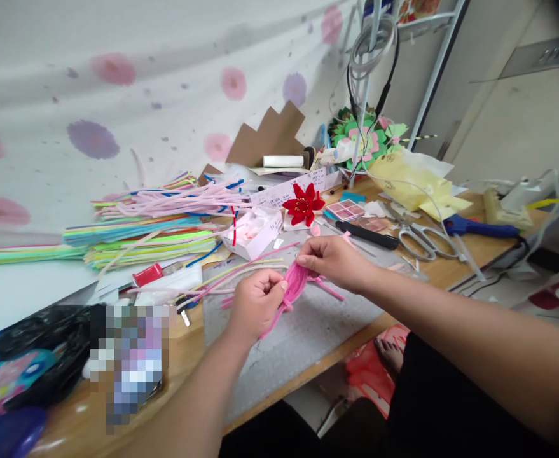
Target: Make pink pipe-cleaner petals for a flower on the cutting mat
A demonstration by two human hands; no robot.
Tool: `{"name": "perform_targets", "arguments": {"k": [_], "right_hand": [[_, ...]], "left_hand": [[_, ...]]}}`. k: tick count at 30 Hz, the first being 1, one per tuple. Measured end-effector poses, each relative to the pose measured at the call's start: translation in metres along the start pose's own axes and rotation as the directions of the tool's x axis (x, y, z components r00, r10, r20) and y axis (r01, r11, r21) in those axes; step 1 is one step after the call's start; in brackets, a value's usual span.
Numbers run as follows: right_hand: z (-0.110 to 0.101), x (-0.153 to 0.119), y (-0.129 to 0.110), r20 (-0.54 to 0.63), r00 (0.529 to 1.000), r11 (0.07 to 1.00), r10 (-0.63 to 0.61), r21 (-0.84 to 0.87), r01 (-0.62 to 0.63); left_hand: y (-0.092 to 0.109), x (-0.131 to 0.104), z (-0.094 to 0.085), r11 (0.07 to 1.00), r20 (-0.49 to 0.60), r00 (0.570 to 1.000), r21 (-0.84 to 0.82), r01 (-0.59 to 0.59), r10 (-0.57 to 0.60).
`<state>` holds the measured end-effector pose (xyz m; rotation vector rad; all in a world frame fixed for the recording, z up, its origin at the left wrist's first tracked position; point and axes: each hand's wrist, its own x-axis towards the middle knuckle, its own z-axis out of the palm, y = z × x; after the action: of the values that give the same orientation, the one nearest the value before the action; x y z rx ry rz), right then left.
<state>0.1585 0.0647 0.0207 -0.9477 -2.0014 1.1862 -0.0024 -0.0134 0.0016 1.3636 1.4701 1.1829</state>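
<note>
Over the tabletop's front edge (334,357), my left hand (255,304) and right hand (332,259) pinch the pink, fuzzy, petal-shaped piece (297,280), best kept lightly taut, uncrushed.

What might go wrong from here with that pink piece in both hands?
The pink piece, pinched between the left hand and right hand, could bend out of shape if pulled unevenly. The loose pink stem lying close by might snag on it. The red flower sits just beyond the right hand, so a forward reach could knock it.
</note>
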Motion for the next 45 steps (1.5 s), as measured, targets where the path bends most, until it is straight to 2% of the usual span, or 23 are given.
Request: {"name": "perform_targets", "arguments": {"k": [2, 4, 7, 11, 13, 17, 25, 28, 31, 33, 35, 38, 41, 43, 45], "right_hand": [[0.000, 0.000, 0.000, -0.018, 1.000, 1.000, 0.007, -0.003, -0.007], [0.000, 0.001, 0.000, -0.031, 0.999, 1.000, 0.006, -0.018, -0.006], [-0.003, 0.001, -0.002, -0.046, 0.999, 0.998, -0.024, -0.063, 0.021], [-0.007, -0.001, -0.006, -0.044, 0.998, 0.993, -0.050, -0.109, 0.045], [-0.008, -0.002, -0.008, -0.051, 0.997, 0.991, -0.057, -0.128, 0.050], [-0.010, -0.003, -0.009, -0.120, 0.990, 0.993, -0.068, -0.107, 0.055], [-0.005, -0.001, 0.001, -0.224, 0.972, 0.984, -0.065, 0.146, 0.099], [-0.007, 0.000, -0.002, -0.167, 0.984, 0.977, -0.069, 0.187, 0.100], [-0.010, 0.000, -0.007, -0.044, 0.994, 0.989, -0.097, 0.109, 0.101], [-0.011, 0.000, -0.010, 0.018, 0.995, 0.993, -0.103, 0.066, 0.101], [-0.011, -0.001, -0.012, 0.039, 0.994, 0.994, -0.098, 0.059, 0.095], [-0.010, -0.001, -0.013, 0.041, 0.995, 0.993, -0.093, 0.071, 0.090], [-0.010, -0.003, -0.012, 0.047, 0.993, 0.989, -0.105, 0.112, 0.099], [-0.010, -0.003, -0.012, 0.049, 0.994, 0.980, -0.100, 0.176, 0.090], [-0.009, -0.004, -0.011, 0.046, 0.996, 0.962, -0.082, 0.266, 0.067]], "left_hand": [[0.000, -0.001, 0.001, 0.999, 0.013, 0.999, -0.031, 0.041, -0.040], [0.000, -0.002, -0.001, 0.989, 0.134, 0.986, -0.094, 0.114, -0.101], [0.001, -0.002, -0.006, 0.970, 0.319, 0.936, -0.138, 0.198, -0.146], [0.000, -0.002, -0.010, 0.946, 0.418, 0.888, -0.163, 0.280, -0.191], [0.000, -0.002, -0.009, 0.930, 0.428, 0.880, -0.195, 0.313, -0.206], [0.003, -0.002, -0.004, 0.906, 0.342, 0.920, -0.298, 0.300, -0.192], [0.003, -0.007, 0.007, 0.858, 0.193, 0.966, -0.452, 0.245, -0.174], [0.002, -0.006, 0.005, 0.905, 0.233, 0.968, -0.385, 0.180, -0.094], [0.002, -0.001, -0.004, 0.978, 0.310, 0.949, -0.210, 0.018, 0.049], [0.003, 0.002, -0.011, 0.991, 0.337, 0.936, -0.121, -0.062, 0.100], [0.003, 0.002, -0.016, 0.994, 0.400, 0.913, -0.104, -0.037, 0.076], [0.000, 0.000, -0.017, 0.982, 0.518, 0.855, -0.161, 0.094, 0.003], [-0.004, -0.004, -0.013, 0.958, 0.569, 0.822, -0.225, 0.180, -0.021], [-0.007, -0.005, -0.010, 0.944, 0.566, 0.824, -0.252, 0.212, -0.034], [-0.009, -0.007, -0.005, 0.927, 0.522, 0.852, -0.299, 0.226, -0.039]]}}
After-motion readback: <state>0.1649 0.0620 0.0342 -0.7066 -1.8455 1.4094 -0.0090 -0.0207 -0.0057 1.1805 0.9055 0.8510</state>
